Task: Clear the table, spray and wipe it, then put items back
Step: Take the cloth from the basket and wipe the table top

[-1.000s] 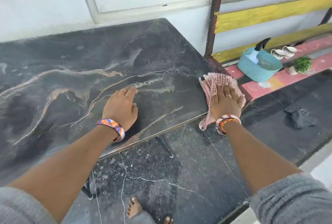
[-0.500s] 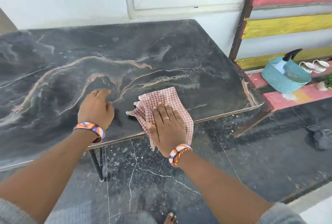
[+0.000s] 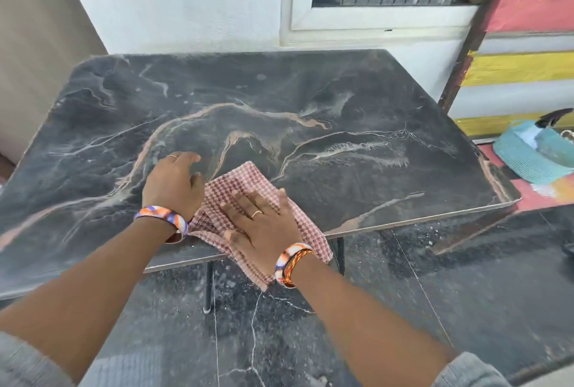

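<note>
Cloth (image 3: 248, 187) lay under your right hand (image 3: 264, 225) on the near edge of the table (image 3: 372, 125), a pink checked rag spread partly on the dark marbled top with its near corner hanging over the rim toward the floor. Your right hand pressed it flat, fingers stretched out and slightly spread, palm down, gripping nothing. Your left hand (image 3: 172, 183) rested just beside it on the bare tabletop, touching the rag's left edge, its fingers also extended and flat, closed on nothing. You wore a patterned bracelet on each wrist and a ring on each hand. To the right, on the painted bench (image 3: 534, 191), sat a teal basket (image 3: 528, 153) with a dark nozzle poking up from it, well apart from the table's far corner. Grey sleeves showed at the bottom corners of the head view.
</note>
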Tool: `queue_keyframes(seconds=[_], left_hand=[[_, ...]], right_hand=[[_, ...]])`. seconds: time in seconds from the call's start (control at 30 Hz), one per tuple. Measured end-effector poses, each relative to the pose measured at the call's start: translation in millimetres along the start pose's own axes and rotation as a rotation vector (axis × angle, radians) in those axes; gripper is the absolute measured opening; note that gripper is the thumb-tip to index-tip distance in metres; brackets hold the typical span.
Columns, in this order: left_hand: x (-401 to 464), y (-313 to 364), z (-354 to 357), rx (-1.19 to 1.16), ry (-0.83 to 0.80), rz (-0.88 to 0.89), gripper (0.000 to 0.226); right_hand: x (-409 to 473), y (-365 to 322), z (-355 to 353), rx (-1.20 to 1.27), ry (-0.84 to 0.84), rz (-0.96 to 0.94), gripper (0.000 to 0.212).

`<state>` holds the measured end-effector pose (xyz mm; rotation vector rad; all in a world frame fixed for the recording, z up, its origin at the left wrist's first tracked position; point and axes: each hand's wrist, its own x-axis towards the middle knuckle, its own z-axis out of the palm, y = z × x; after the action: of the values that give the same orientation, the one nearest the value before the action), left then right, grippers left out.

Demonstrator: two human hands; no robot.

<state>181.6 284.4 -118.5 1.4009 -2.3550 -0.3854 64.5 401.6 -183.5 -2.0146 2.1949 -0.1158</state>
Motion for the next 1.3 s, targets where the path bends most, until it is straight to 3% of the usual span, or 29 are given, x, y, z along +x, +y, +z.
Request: queue_keyframes(seconds=[0.1,0.27,0.33,0.43,0.53,0.7,0.8,0.9,1.17,1.3], left_hand=[[6.1,-8.0,-3.6,0.009,-0.030,0.021,0.037],[5.2,-24.6,-6.7,0.016,-0.094,0.085,0.039],[5.2,-34.4,-9.1,0.026,-0.096,0.100,0.040],[8.1,-48.7,-15.4,0.029,-0.086,0.085,0.039],[12.0,-58.2,-18.8,0.015,-0.080,0.073,0.038],[25.8,-64.7,-20.3,0.018,-0.080,0.048,0.038],[39.4,-62.4,-18.5,0.017,-0.065,0.070,0.039],[53.8,-53.7,-13.8,0.025,-0.066,0.086,0.038],[99.4,-13.1,20.0,0.055,-0.096,0.098,0.038],[129.0,-0.9,34.3,0.029,-0.070,0.007,0.036]], right_hand=[[-2.3,36.6,-7.1,0.001,0.000,0.259,0.052],[-27.2,130.8,-27.0,0.062,0.013,0.906,0.051],[-31.2,144.0,-31.6,0.112,0.063,1.036,0.052],[-19.7,127.6,-28.8,0.155,0.156,1.012,0.051],[2.3,78.6,-22.3,0.316,0.090,0.908,0.049],[60.0,-37.7,-7.1,0.129,0.126,0.265,0.052],[65.6,-49.7,-3.2,0.071,0.031,0.136,0.054],[63.4,-8.1,-9.7,0.067,0.026,0.232,0.055],[51.9,179.4,-40.2,0.079,0.060,0.971,0.056],[94.0,228.0,-53.8,0.115,0.114,0.997,0.054]])
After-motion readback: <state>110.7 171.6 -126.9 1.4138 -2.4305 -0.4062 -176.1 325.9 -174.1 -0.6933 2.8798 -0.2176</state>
